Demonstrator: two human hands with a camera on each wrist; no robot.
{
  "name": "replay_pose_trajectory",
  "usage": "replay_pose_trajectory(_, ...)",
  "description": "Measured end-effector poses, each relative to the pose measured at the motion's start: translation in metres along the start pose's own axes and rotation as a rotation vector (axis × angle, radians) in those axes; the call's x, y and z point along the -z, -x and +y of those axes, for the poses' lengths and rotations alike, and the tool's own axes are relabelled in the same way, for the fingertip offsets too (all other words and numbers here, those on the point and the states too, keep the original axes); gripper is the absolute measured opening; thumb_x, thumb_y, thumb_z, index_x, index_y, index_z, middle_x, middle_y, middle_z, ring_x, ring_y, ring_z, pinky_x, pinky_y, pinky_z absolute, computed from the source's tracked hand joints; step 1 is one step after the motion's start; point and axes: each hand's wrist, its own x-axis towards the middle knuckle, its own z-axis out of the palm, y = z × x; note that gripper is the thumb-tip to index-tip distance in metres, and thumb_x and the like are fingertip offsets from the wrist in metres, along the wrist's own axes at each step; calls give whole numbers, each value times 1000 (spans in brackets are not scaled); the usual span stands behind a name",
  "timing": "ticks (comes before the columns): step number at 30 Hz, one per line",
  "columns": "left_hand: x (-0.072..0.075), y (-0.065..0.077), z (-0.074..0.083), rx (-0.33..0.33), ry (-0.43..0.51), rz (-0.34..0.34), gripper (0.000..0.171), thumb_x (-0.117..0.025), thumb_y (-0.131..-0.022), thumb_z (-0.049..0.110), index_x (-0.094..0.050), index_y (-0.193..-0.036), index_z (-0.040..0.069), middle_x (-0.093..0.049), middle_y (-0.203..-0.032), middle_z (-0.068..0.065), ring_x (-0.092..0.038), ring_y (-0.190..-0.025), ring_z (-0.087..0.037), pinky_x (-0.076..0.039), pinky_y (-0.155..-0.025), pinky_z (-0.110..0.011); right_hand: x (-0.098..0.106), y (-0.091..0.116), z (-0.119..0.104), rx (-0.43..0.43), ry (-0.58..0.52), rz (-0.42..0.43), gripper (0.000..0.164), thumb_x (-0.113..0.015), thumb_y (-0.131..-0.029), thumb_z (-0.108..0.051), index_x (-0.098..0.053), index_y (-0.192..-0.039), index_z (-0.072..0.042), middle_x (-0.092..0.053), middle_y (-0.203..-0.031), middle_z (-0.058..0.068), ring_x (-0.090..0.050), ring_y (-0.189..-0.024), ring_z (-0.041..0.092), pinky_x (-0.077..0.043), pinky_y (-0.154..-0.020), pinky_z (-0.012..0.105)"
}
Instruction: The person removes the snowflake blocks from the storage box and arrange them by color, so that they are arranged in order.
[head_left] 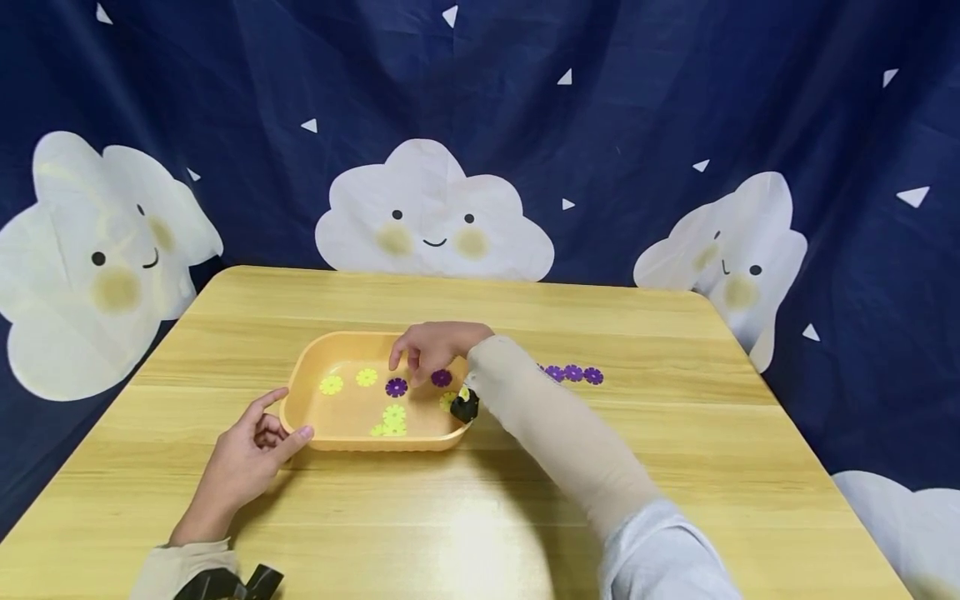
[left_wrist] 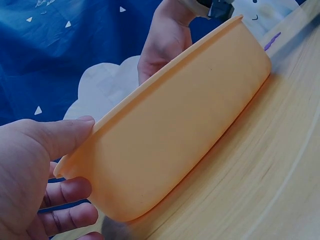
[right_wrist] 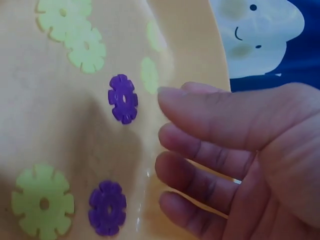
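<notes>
An orange plastic tray (head_left: 352, 443) stands on the table, holding yellow and purple notched flower-shaped discs. At its left end my left hand (head_left: 243, 458) grips the rim, thumb on the edge; the left wrist view shows the thumb (left_wrist: 75, 131) over the lip and fingers against the outer wall. My right hand (head_left: 438, 346) hovers over the tray's far side, fingers loosely bent and holding nothing. Close to its fingertips lies a purple disc (right_wrist: 117, 100). A second purple disc (right_wrist: 102, 212) lies beside a yellow disc (right_wrist: 30, 200). Several yellow discs (head_left: 393, 421) cluster near the tray's front wall.
Right of the tray, a row of purple discs (head_left: 573, 372) lies on the wooden table (head_left: 675, 467), its left end hidden behind my right sleeve. Behind the table hangs a dark blue curtain (head_left: 247, 75) with white clouds.
</notes>
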Motion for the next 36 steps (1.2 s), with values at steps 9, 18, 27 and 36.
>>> replay_pose_trajectory(9,0,2,-2,8,-1,7,69,-72,-90,27,-39,-143,-1,-57,-84,-5,-52,-67,-8,-43,-60,-20,-9,-19,-5,-72,-23,-36,38,-71,-87,-2,-65,-119,-21,-59,-86,0,-48,-66,7,-39,-58,21)
replay_pose_trajectory(18,-1,3,-1,12,6,3,68,-72,-90,27,-39,-143,-1,-56,-84,-5,-52,-67,-8,-43,-61,-20,-21,-28,-1,-83,-35,-12,35,-75,-84,-3,-65,-114,-18,-60,-82,1,-49,-66,8,-41,-62,21)
replay_pose_trajectory(27,0,3,0,1,1,7,69,-72,-90,26,-39,-143,-2,-57,-84,-5,-52,-67,-8,-43,-60,-20,-24,-32,6,-34,-22,8,29,-77,-82,-1,-67,-102,-20,-62,-83,2,-51,-68,10,-43,-62,23)
replay_pose_trajectory(36,0,0,0,-1,-13,5,70,-72,-90,29,-39,-143,-1,-57,-85,-4,-52,-67,-8,-43,-61,-20,-23,-30,3,-51,11,8,26,-76,-83,-3,-65,-97,-21,-61,-88,0,-51,-72,12,-43,-61,23)
